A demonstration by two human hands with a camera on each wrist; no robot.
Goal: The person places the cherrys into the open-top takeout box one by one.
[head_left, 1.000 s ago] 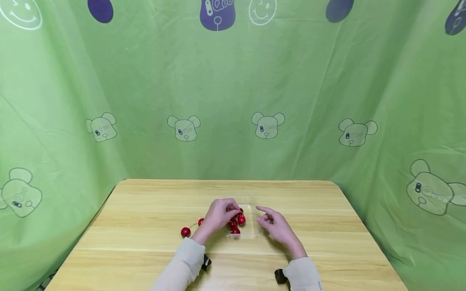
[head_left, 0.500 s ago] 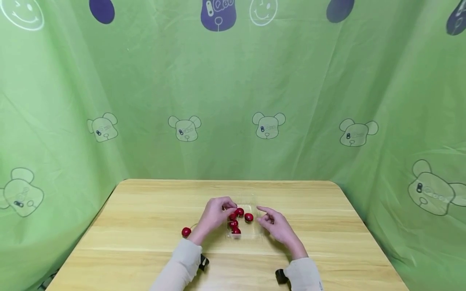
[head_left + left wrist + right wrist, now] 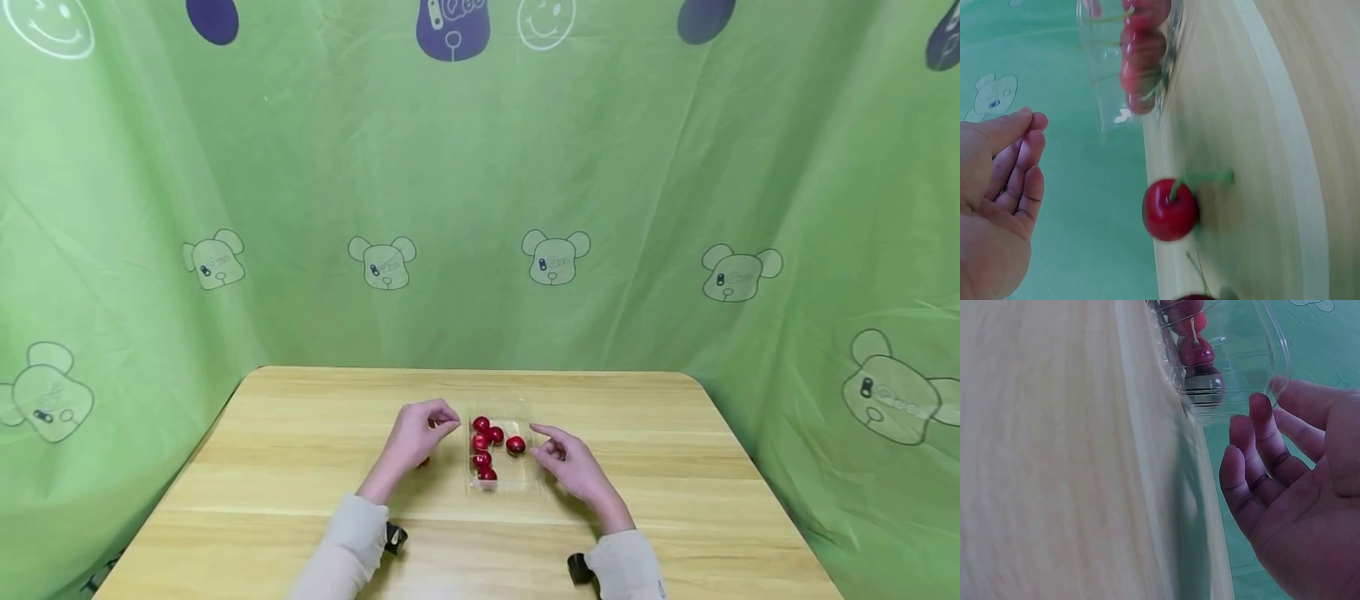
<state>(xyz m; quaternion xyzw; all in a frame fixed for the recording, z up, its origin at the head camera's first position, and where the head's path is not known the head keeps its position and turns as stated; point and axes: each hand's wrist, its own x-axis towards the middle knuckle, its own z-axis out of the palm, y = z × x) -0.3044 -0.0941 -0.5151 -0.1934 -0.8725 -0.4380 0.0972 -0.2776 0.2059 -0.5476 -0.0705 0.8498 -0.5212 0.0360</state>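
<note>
In the head view, a clear plastic box sits on the table with several red cherries inside, mostly along its left side. One cherry lies apart at the right. My left hand is left of the box, thumb and index tips close together, with nothing between them in the left wrist view. Beneath that hand a loose cherry with a green stem rests on the table, and another cherry is cut off by the frame's edge. At the box's right rim, my right hand keeps its fingertips against the plastic.
The wooden table ends at a green curtain printed with bear heads, which also hangs along both sides. Black wrist straps sit at the sleeve cuffs.
My left hand let go of a cherry inside the box and moved left, out over the loose cherries. That cherry now lies at the box's right side. My right hand stayed in place.
</note>
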